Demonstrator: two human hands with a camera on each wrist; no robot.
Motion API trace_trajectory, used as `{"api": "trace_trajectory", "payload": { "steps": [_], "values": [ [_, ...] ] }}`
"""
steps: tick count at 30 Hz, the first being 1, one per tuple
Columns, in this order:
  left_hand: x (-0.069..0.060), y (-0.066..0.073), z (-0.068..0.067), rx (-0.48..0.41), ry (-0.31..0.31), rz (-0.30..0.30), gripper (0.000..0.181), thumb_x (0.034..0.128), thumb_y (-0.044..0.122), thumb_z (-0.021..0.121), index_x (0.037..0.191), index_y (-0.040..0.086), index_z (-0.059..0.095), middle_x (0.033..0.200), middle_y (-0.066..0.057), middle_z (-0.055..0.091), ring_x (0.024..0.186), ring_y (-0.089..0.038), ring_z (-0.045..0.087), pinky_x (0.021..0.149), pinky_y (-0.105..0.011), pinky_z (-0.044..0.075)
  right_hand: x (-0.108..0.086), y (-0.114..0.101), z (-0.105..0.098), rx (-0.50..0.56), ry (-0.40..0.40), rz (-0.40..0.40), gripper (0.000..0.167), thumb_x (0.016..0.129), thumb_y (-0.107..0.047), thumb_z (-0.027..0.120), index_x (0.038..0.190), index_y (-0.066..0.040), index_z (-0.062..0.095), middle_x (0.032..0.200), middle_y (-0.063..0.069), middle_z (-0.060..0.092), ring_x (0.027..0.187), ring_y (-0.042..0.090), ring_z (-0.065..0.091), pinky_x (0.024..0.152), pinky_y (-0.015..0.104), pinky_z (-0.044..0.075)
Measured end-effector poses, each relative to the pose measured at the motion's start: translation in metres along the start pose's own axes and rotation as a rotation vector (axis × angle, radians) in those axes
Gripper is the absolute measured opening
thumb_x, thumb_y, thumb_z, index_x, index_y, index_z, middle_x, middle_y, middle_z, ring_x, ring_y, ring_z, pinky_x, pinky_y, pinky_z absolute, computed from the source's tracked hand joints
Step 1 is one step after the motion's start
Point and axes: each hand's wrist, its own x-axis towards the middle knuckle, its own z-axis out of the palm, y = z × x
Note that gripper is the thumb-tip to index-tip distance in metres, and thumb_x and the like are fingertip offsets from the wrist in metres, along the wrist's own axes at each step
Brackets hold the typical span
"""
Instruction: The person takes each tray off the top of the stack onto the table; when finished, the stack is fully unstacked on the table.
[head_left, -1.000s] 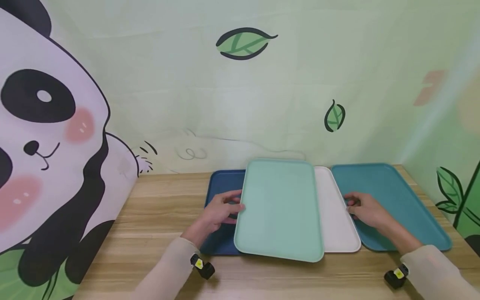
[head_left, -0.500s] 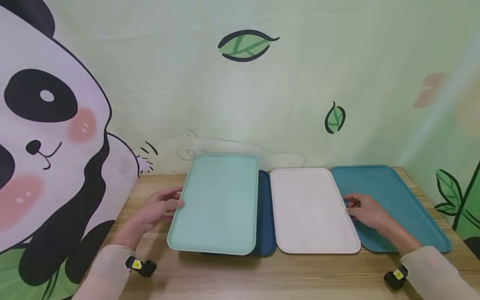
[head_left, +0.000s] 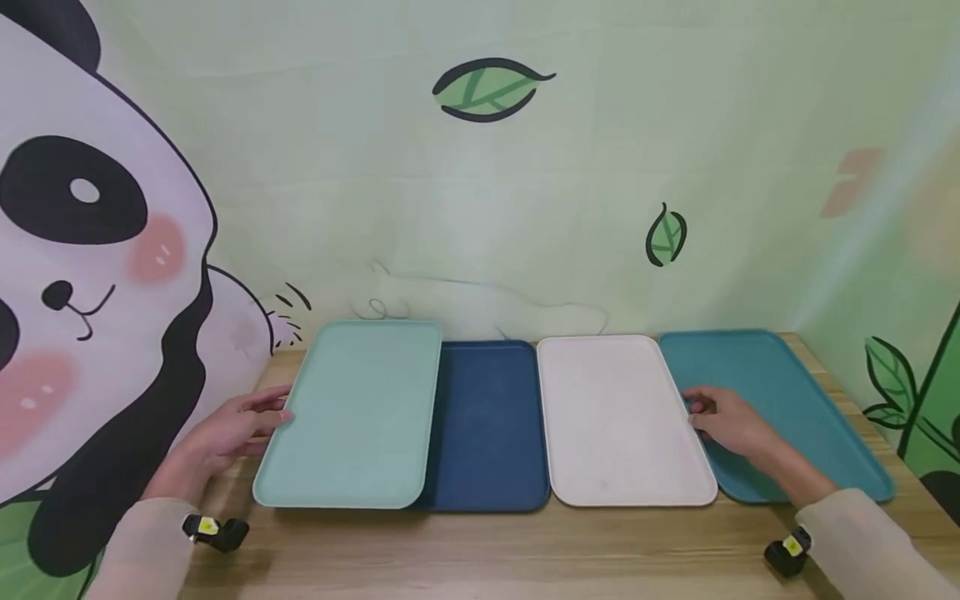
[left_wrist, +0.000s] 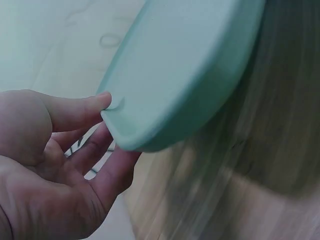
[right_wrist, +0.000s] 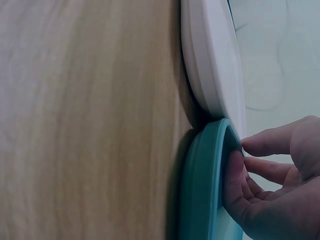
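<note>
My left hand pinches the left rim of a mint green tray. In the left wrist view the thumb lies over that rim and the fingers are beneath. The mint tray is raised off the table and its right side overlaps a dark blue tray. My right hand holds the right rim of a white tray with curled fingers, where it meets a teal tray. In the right wrist view the fingertips reach just inside the teal tray's edge; their exact hold is partly hidden.
The wooden table shows in front of the trays. A green printed backdrop stands right behind them, with a panda picture close to the left arm. Dark blue, white and teal trays lie side by side.
My left hand has carried the mint tray leftward, from over the white and dark blue trays, uncovering the white one and most of the dark blue one. My right hand has stayed in place.
</note>
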Motion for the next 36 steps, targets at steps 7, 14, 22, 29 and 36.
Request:
{"api": "trace_trajectory", "payload": {
  "steps": [7, 14, 22, 29, 36],
  "values": [
    [0.003, -0.014, -0.018, -0.005, 0.003, -0.044, 0.071, 0.1097, 0.016, 0.058, 0.166, -0.003, 0.019, 0.143, -0.023, 0.040, 0.104, -0.019, 0.064, 0.088, -0.038, 0.061, 0.001, 0.003, -0.001, 0.008, 0.008, 0.002, 0.047, 0.104, -0.001, 0.056, 0.145, 0.019, 0.044, 0.117, 0.024, 0.058, 0.104, 0.034, 0.060, 0.081, 0.040, 0.058],
    [0.000, -0.025, -0.029, 0.031, 0.041, -0.070, 0.072, 0.1098, 0.019, 0.058, 0.166, -0.003, 0.019, 0.149, -0.030, 0.034, 0.101, -0.012, 0.065, 0.086, -0.039, 0.061, 0.003, 0.006, 0.001, 0.013, 0.015, -0.009, 0.047, 0.103, -0.001, 0.055, 0.144, 0.019, 0.045, 0.114, 0.022, 0.058, 0.102, 0.032, 0.059, 0.081, 0.040, 0.058],
    [0.002, -0.024, -0.035, 0.134, 0.112, -0.101, 0.068, 0.1093, 0.019, 0.059, 0.164, -0.004, 0.026, 0.150, -0.034, 0.039, 0.099, -0.011, 0.066, 0.082, -0.038, 0.061, 0.002, 0.007, 0.001, 0.012, 0.015, -0.014, 0.046, 0.102, 0.000, 0.055, 0.144, 0.019, 0.046, 0.115, 0.023, 0.058, 0.102, 0.033, 0.059, 0.081, 0.040, 0.058],
    [0.013, -0.029, -0.028, 0.162, 0.158, -0.123, 0.061, 0.1082, 0.016, 0.059, 0.160, -0.005, 0.035, 0.141, -0.029, 0.047, 0.106, -0.025, 0.062, 0.079, -0.037, 0.058, 0.002, 0.005, 0.001, 0.012, 0.014, -0.007, 0.048, 0.103, -0.001, 0.056, 0.145, 0.019, 0.045, 0.116, 0.024, 0.058, 0.104, 0.034, 0.060, 0.081, 0.041, 0.058],
    [0.018, -0.035, -0.019, 0.184, 0.202, -0.150, 0.058, 0.1071, 0.016, 0.060, 0.158, -0.003, 0.041, 0.145, -0.032, 0.046, 0.120, -0.040, 0.057, 0.084, -0.046, 0.057, 0.001, 0.004, 0.001, 0.025, 0.007, -0.004, 0.047, 0.104, -0.001, 0.055, 0.146, 0.019, 0.044, 0.115, 0.023, 0.057, 0.102, 0.033, 0.059, 0.080, 0.040, 0.058]
  ]
}}
